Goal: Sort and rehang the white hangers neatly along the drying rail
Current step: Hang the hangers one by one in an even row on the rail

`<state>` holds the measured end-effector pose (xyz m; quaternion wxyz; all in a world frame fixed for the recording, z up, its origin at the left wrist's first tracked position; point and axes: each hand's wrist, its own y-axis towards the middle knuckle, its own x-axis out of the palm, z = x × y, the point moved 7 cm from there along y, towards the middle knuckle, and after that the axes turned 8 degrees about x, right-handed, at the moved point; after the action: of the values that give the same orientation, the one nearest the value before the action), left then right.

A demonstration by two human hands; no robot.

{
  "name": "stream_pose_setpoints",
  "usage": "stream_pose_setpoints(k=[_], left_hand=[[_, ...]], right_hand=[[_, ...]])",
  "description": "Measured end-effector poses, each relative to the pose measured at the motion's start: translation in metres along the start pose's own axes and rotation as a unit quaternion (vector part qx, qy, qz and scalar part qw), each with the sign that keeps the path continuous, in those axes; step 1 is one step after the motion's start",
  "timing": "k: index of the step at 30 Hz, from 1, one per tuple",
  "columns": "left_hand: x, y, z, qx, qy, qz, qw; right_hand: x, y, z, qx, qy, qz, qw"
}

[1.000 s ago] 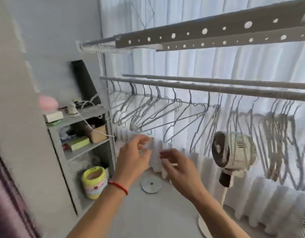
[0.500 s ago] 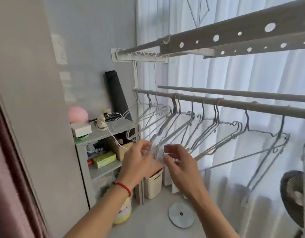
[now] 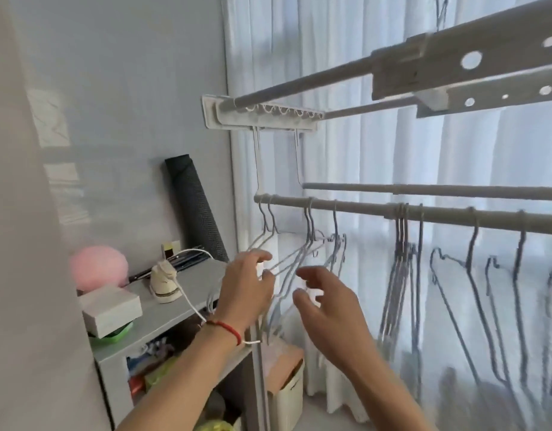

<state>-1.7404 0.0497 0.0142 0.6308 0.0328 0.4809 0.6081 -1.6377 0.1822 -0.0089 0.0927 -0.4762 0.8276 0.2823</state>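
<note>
- Backdrop: white sheer curtains (image 3: pixel 377 150) over a window, grey wall to the left of both hands.
- Drying rail (image 3: pixel 361 208): grey bar, horizontal, above both hands; a second, thinner bar runs behind it.
- Overhead rack (image 3: pixel 455 70): perforated arms well above the hands, fixed to a wall bracket.
- White hangers (image 3: pixel 306 244): wire type, hooked on the drying rail. One cluster hangs directly above and between the hands; a tight bunch and several single ones hang to the right of the right hand.
- Left hand (image 3: pixel 246 290): red cord at the wrist; grip closed, fingers curled round the lower wires of the hangers at the rail's left end.
- Right hand (image 3: pixel 327 303): just right of the left hand, fingers loosely bent at the hanger wires; motion blur, so whether the grip holds a wire cannot be told.
- Shelf unit (image 3: pixel 175 309): grey, left of and below the left hand. Carries a pink ball (image 3: pixel 97 269), a white box (image 3: pixel 111 309), a small cream item with a white cable, and a dark roll (image 3: pixel 194 206) leaning on the wall.
</note>
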Motion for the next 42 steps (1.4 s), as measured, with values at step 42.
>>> stream_pose_setpoints(k=[42], left_hand=[[0.060, 0.049, -0.092, -0.061, -0.328, -0.226, 0.915]], right_hand=[[0.079, 0.092, 0.040, 0.202, 0.129, 0.199, 0.950]])
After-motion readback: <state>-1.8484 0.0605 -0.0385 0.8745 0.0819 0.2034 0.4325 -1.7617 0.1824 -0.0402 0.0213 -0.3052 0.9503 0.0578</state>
